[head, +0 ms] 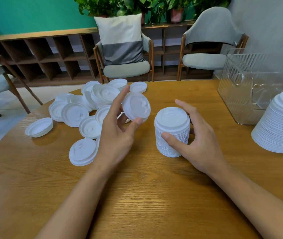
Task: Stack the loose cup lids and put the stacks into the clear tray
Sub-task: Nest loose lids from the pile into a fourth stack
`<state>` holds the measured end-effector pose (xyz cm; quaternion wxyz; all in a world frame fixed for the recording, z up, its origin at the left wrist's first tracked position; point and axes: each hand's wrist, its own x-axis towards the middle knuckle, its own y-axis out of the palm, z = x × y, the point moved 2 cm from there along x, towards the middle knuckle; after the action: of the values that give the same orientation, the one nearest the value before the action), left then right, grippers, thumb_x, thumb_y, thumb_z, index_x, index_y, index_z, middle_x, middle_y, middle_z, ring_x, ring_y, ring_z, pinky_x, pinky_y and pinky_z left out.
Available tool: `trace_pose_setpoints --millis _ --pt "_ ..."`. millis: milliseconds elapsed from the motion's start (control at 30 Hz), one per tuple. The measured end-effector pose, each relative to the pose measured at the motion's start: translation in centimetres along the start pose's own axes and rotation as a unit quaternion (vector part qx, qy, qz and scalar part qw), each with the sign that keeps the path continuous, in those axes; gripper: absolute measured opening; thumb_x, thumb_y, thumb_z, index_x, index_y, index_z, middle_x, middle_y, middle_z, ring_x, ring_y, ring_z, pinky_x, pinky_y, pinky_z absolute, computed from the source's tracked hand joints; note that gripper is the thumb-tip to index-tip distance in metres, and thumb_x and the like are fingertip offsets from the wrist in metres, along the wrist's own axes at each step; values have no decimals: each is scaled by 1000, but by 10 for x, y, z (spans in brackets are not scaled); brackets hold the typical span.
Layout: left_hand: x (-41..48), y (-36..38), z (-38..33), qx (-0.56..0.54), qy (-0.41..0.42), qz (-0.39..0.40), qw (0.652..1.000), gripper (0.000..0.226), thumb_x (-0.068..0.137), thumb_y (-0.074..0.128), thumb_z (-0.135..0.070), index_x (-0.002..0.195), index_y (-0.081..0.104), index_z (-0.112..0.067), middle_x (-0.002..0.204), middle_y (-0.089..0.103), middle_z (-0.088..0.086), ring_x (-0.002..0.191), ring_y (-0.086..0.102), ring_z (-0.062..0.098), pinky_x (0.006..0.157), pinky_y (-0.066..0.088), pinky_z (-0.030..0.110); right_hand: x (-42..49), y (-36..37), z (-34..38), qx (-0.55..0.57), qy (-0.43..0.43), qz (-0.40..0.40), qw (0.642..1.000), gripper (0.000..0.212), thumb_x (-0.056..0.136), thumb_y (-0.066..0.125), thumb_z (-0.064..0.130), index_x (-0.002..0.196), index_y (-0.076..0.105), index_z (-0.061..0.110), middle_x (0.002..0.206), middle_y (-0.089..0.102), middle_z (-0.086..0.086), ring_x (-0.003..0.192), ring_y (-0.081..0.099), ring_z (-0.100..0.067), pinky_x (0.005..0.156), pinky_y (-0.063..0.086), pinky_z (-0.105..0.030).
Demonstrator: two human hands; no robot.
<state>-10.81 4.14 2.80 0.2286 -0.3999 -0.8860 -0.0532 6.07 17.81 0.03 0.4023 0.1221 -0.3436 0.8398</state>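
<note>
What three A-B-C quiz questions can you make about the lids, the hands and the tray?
1. Where is the clear tray? A: on the table, far right. B: on a chair. C: on the floor.
2. What colour is the lid in the left hand? A: green. B: white. C: brown.
3. What is the right hand doing? A: lying flat. B: lifting the tray. C: holding the middle stack of lids.
Answers: 1 A, it stands on the tabletop's right side; 2 B, it looks plain white; 3 C, thumb and fingers wrap that stack.
</note>
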Motion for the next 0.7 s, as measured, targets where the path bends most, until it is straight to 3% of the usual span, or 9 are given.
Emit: trace_pose_setpoints --millis 133,267,333,533,633,700 --pt "1 -4 2 -120 -44 44 991 74 93 71 -1 157 42 -23 151 59 -4 138 59 22 108 54 39 0 1 0 2 -2 3 1000 81 83 76 56 153 38 42 140 51 23 130 49 6 99 43 -17" --pt "1 1 2 -190 -80 79 975 68 92 69 1 155 45 -12 145 65 6 135 62 25 101 55 30 0 0 2 18 -3 9 1000 85 84 78 57 154 32 48 142 47 29 131 46 10 100 41 -15" --pt "1 3 3 -200 -86 84 972 66 90 67 0 153 47 -9 143 66 9 134 62 25 103 55 32 0 0 3 20 -8 15 1000 86 83 76 56 154 29 51 145 46 28 133 45 10 102 42 -18" --pt "-5 10 -3 -69 -79 75 992 57 89 78 -21 143 61 -25 131 71 -1 124 65 16 103 55 34 -1 2 4 10 -33 26 999 80 86 78 49 154 34 48 146 49 20 134 47 5 102 36 -6" --pt "-6 11 0 -13 -77 69 995 51 88 82 -31 137 65 -36 118 70 2 111 64 23 93 55 32 -1 3 2 7 -46 30 998 76 88 78 48 154 41 39 145 52 13 134 50 -2 104 37 -9" --pt "-6 11 4 27 -79 64 994 52 86 84 -37 134 65 -40 110 66 -4 105 62 18 88 52 30 -1 3 1 6 -48 31 998 77 87 76 50 154 41 40 144 52 13 133 50 -4 104 40 -12"
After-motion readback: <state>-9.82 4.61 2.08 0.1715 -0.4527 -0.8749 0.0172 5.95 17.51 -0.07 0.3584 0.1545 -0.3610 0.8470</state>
